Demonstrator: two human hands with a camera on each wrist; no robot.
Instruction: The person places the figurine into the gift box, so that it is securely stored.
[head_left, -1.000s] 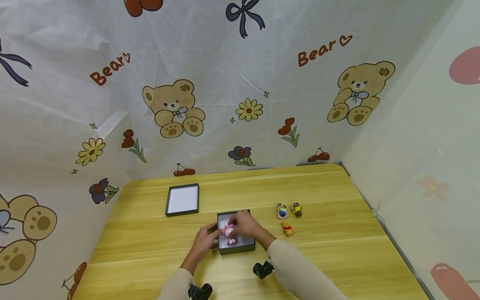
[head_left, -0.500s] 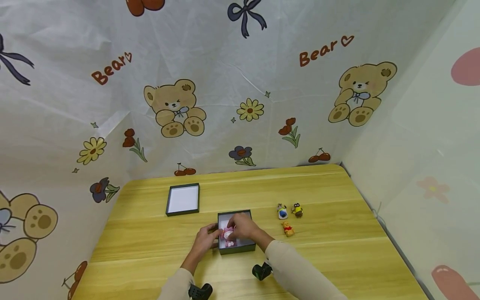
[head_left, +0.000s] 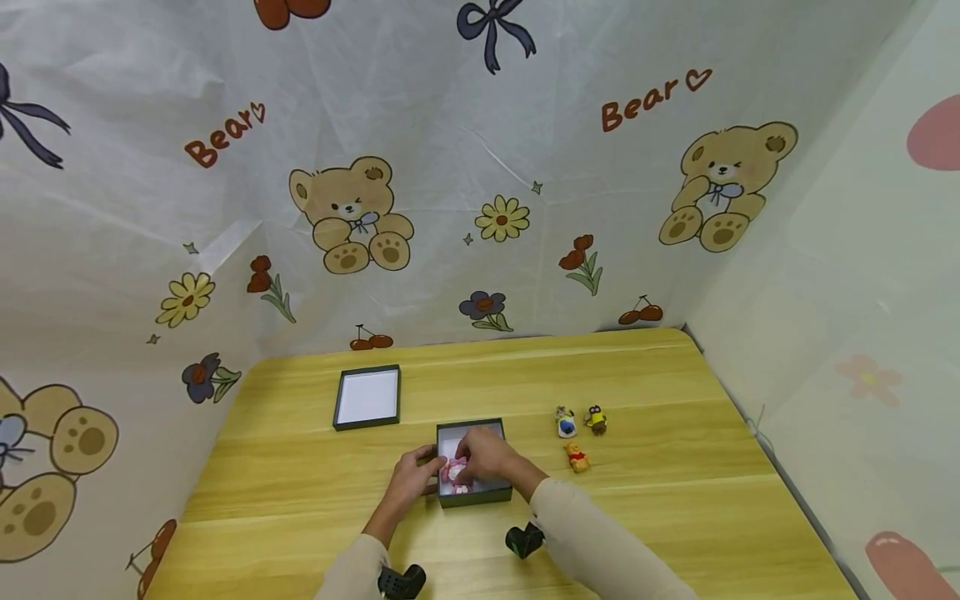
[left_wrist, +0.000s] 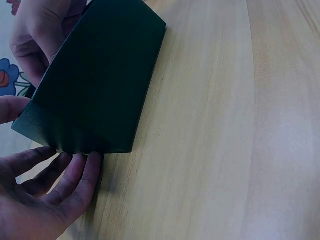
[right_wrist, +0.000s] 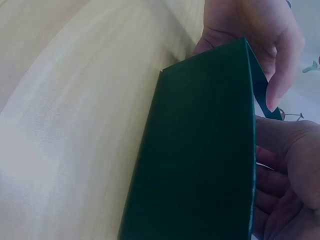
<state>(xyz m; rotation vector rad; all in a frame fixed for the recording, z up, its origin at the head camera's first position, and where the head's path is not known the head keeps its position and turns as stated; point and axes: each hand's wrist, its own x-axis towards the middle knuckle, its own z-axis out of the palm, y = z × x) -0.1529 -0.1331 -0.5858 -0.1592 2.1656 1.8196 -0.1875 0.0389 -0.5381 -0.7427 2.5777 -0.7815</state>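
A dark green open box [head_left: 476, 499] with a white inside rests on the wooden table. My left hand [head_left: 409, 481] grips its left wall, thumb over the rim and fingers spread along the outside, as the left wrist view of that hand [left_wrist: 50, 197] shows. Inside the box, at its left, lies a small pink toy figure [head_left: 452, 472]. My right hand [head_left: 489, 455] reaches in from the right and holds the figure with thumb and fingers, covering part of it. In the right wrist view the box wall [right_wrist: 200, 145] hides most of the figure.
The matching lid [head_left: 367, 397] lies white side up behind and left of the box. To the right stand a yellow bear figure [head_left: 577, 457], a white-and-blue figure [head_left: 566, 422] and a yellow-and-brown figure [head_left: 596, 420]. A patterned sheet [head_left: 427, 292] hangs behind the table.
The pink figure has gone down slightly deeper into the box with my right hand. My left hand stays on the box wall.
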